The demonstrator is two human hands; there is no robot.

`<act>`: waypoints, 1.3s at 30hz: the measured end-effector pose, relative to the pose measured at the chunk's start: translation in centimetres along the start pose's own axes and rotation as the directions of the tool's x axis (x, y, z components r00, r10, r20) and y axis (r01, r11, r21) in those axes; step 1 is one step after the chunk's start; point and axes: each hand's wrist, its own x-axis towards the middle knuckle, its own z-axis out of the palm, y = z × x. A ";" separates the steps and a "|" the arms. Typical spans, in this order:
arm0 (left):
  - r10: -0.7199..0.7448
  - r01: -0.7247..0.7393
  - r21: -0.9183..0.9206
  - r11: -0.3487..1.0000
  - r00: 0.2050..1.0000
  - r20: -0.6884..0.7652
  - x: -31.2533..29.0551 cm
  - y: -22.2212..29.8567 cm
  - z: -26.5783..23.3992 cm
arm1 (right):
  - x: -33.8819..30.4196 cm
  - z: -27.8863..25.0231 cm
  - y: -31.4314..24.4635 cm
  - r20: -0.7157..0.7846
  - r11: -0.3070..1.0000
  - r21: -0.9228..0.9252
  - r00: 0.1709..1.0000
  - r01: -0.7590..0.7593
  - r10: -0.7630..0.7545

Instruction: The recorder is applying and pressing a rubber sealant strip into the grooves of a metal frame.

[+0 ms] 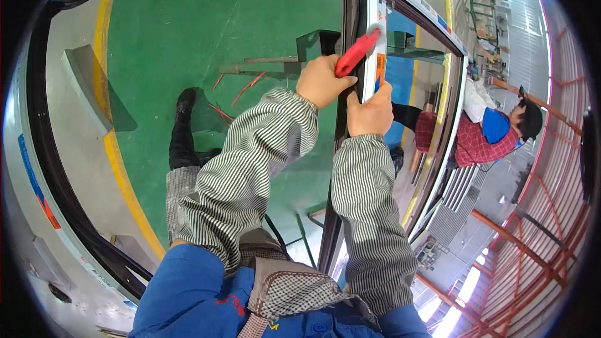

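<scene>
My left hand [322,80] is closed around a red-handled tool [357,53] whose tip presses against the white frame bar [375,9] of a glazed window unit. My right hand [370,112] grips the edge of the same bar just below the tool, thumb on top. Both forearms wear grey striped sleeve covers over a blue jacket. The dark centre post [341,150] of the frame runs down between my arms. Through the glass pane [206,37] I see the green floor.
Another person in a red checked shirt and dark cap [494,128] stands on the far side of the frame at the right. A yellow floor line [119,163], loose red strips [241,91] and a metal stand [319,44] lie beyond the glass. Orange racking [532,256] fills the right.
</scene>
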 end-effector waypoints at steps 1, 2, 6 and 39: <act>0.014 -0.020 -0.081 0.997 0.997 -0.081 -0.2 -0.3 0.2 | 0.1 0.2 0.0 0.000 1.000 -0.006 1.000 0.010 -0.010; 0.013 -0.022 -0.090 0.996 0.996 -0.090 -0.3 -0.7 0.2 | 0.1 0.1 0.0 -0.008 1.000 0.003 1.000 -0.004 0.004; -0.110 0.039 -0.429 0.903 0.984 -0.143 0.3 -0.8 -0.9 | -0.1 -0.3 -0.9 0.007 1.000 0.029 1.000 0.003 -0.003; 0.014 -0.006 -0.270 0.963 0.999 0.029 6.4 -0.1 -1.7 | 5.6 1.9 -2.3 0.027 0.998 -0.015 0.998 0.056 -0.055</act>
